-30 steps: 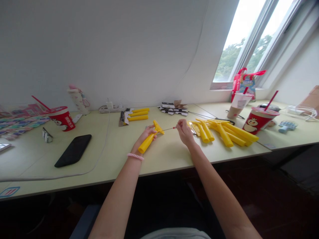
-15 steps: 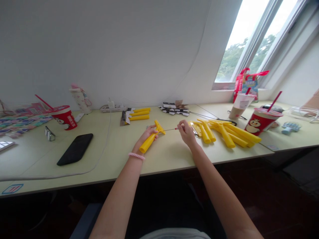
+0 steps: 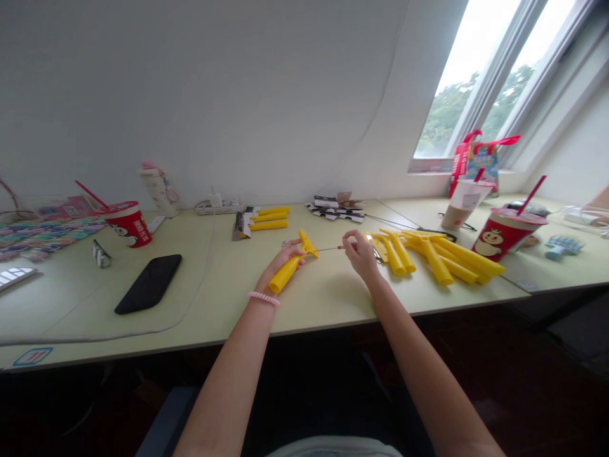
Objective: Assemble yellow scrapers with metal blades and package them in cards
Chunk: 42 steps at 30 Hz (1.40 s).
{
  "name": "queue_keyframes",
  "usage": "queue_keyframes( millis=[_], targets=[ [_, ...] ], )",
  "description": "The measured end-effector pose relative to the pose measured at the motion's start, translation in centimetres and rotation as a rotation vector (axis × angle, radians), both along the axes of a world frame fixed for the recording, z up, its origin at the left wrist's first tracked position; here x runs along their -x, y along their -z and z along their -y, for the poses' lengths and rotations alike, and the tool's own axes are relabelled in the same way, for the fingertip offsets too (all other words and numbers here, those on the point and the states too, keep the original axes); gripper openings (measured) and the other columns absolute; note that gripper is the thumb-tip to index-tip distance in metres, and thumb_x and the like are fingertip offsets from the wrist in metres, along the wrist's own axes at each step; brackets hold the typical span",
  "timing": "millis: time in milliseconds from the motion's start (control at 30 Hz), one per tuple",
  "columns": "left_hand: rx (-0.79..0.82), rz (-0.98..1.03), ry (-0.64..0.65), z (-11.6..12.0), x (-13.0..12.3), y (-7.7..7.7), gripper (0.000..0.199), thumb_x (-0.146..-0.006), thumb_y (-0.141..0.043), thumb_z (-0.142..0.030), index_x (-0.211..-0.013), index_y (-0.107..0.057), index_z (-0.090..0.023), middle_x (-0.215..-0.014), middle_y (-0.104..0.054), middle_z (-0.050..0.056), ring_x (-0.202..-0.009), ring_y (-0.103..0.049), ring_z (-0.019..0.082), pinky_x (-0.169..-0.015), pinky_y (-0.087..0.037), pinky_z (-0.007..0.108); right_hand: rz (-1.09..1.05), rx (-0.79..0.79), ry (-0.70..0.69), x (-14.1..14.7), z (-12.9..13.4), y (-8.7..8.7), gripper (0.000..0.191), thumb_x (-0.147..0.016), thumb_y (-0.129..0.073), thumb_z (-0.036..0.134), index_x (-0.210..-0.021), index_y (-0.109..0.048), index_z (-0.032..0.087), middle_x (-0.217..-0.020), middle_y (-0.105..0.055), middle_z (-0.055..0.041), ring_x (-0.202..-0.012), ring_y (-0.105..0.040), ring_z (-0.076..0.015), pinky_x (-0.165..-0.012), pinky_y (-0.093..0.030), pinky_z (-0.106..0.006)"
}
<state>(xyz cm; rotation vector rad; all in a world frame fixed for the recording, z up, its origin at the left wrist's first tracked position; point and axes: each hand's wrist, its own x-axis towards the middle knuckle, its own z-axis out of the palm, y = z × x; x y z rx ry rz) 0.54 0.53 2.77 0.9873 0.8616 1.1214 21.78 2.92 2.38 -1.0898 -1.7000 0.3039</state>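
Wrapped round a yellow T-shaped tool point(image 3: 287, 273), my left hand point(image 3: 285, 257) holds it tilted above the table, its head pointing away from me. My right hand point(image 3: 358, 252) is closed on the small red end of a screwdriver point(image 3: 330, 248), whose thin metal shaft reaches left to the head of the yellow tool. Just right of my right hand lies a pile of similar yellow tools point(image 3: 435, 263). Three yellow pieces with black-and-white card point(image 3: 269, 219) lie behind my left hand.
On the pale table point(image 3: 200, 317) stand a red cup point(image 3: 127, 225) at left, another red cup point(image 3: 505, 236) at right and a milky drink cup point(image 3: 462, 204). A black phone point(image 3: 148, 284) lies at left. Folded cards point(image 3: 335, 207) lie near the wall.
The whole view has shifted slightly, so things sit a little further right. My right fingers have loosened a little around the red end; the left hand keeps its hold.
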Motion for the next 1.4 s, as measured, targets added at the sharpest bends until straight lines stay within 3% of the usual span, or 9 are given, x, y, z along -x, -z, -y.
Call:
queue_keyframes(
  millis=[467,633,733,800,967,1100,1167,1267,1400],
  targets=[
    [0.018,0.048,-0.015,-0.4,0.1,0.5,0.058,-0.066,-0.057,-0.009,-0.122,-0.043,-0.018,-0.091,-0.056,0.006,-0.047,-0.051,0.005,-0.040,-0.040,0.016,-0.073,0.089,-0.015,0.0,-0.2,0.2,0.021,-0.077,-0.045,0.035,-0.080,-0.056,0.018,-0.044,-0.041,0.0062,-0.040,-0.033,-0.0079,-0.042,-0.025,-0.020],
    [0.042,0.193,0.009,-0.2,0.2,0.4,0.055,-0.067,-0.056,-0.009,-0.120,-0.044,-0.019,-0.087,-0.056,0.005,-0.046,-0.049,0.002,-0.040,-0.040,0.013,-0.459,0.180,0.040,-0.5,-1.3,0.4,0.026,-0.073,-0.049,0.037,-0.073,-0.062,0.015,-0.043,-0.042,0.0043,-0.039,-0.035,-0.0079,-0.040,-0.026,-0.021],
    [0.002,0.364,-0.082,-0.3,0.5,0.2,0.053,-0.068,-0.053,-0.008,-0.118,-0.044,-0.022,-0.089,-0.055,0.004,-0.047,-0.047,0.000,-0.042,-0.040,0.010,-0.746,0.199,0.033,-1.4,-1.9,0.3,0.033,-0.073,-0.049,0.044,-0.085,-0.061,0.016,-0.053,-0.050,0.0019,-0.045,-0.041,-0.0085,-0.043,-0.032,-0.021],
    [-0.032,0.448,-0.153,-0.3,0.7,0.0,0.050,-0.069,-0.051,-0.008,-0.116,-0.045,-0.023,-0.091,-0.055,0.003,-0.047,-0.046,-0.001,-0.043,-0.040,0.009,-0.812,0.227,-0.041,-1.9,-2.2,0.2,0.034,-0.071,-0.051,0.047,-0.089,-0.059,0.019,-0.066,-0.057,-0.0012,-0.054,-0.048,-0.0103,-0.049,-0.039,-0.023],
    [-0.029,0.475,-0.240,-0.4,0.8,-0.2,0.046,-0.069,-0.050,-0.006,-0.112,-0.046,-0.023,-0.087,-0.055,0.002,-0.047,-0.047,0.000,-0.042,-0.041,0.010,-0.593,0.392,-0.297,-0.6,-2.5,0.9,0.022,-0.069,-0.054,0.035,-0.085,-0.055,0.020,-0.077,-0.058,-0.0023,-0.069,-0.056,-0.0132,-0.064,-0.046,-0.028],
    [-0.029,0.492,-0.285,-0.5,0.9,-0.1,0.046,-0.070,-0.049,-0.005,-0.112,-0.044,-0.023,-0.085,-0.055,0.002,-0.047,-0.047,0.000,-0.042,-0.041,0.010,-0.394,0.445,-0.183,2.5,-3.2,1.9,0.011,-0.067,-0.046,0.026,-0.070,-0.054,0.019,-0.064,-0.053,0.0003,-0.059,-0.053,-0.0131,-0.059,-0.044,-0.027],
    [-0.022,0.491,-0.312,-0.5,0.9,-0.1,0.045,-0.070,-0.050,-0.006,-0.111,-0.044,-0.023,-0.084,-0.055,0.001,-0.047,-0.047,0.000,-0.043,-0.041,0.010,-0.219,0.398,-0.056,3.7,-3.6,2.0,0.014,-0.066,-0.046,0.024,-0.069,-0.058,0.018,-0.060,-0.053,0.0004,-0.059,-0.050,-0.0138,-0.057,-0.040,-0.026],
    [-0.025,0.464,-0.318,-0.5,0.8,-0.1,0.043,-0.069,-0.052,-0.008,-0.108,-0.046,-0.023,-0.084,-0.055,0.001,-0.047,-0.047,0.000,-0.043,-0.041,0.010,0.121,0.353,0.121,5.1,-4.2,1.6,0.020,-0.067,-0.049,0.025,-0.074,-0.066,0.019,-0.065,-0.059,-0.0018,-0.062,-0.051,-0.0147,-0.056,-0.036,-0.024],
    [-0.029,0.449,-0.293,-0.4,0.7,-0.1,0.043,-0.068,-0.054,-0.009,-0.108,-0.047,-0.023,-0.085,-0.055,0.001,-0.047,-0.047,0.000,-0.042,-0.041,0.010,0.352,0.397,0.177,6.2,-4.5,1.3,0.022,-0.071,-0.055,0.035,-0.081,-0.069,0.022,-0.078,-0.066,-0.0047,-0.070,-0.056,-0.0174,-0.054,-0.034,-0.024]
  ],
)
